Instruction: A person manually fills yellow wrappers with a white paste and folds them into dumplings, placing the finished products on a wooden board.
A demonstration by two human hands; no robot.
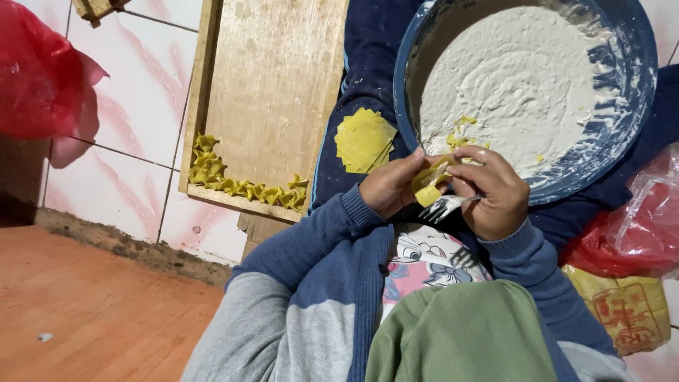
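My left hand (387,185) pinches a yellow square wrapper (428,182) that is being folded between both hands. My right hand (494,189) also touches the wrapper and grips a silver fork (445,206), tines pointing left. Just above the hands sits a large blue bowl (640,85) of white filling (516,78), resting on my lap. A stack of flat yellow wrappers (363,140) lies on the dark blue cloth to the left of the bowl.
A wooden board (276,85) lies on the tiled floor at left, with a row of folded yellow dumplings (244,185) along its near and left edges. Red plastic bags sit at top left (35,71) and right (636,226). A yellow packet (629,308) lies lower right.
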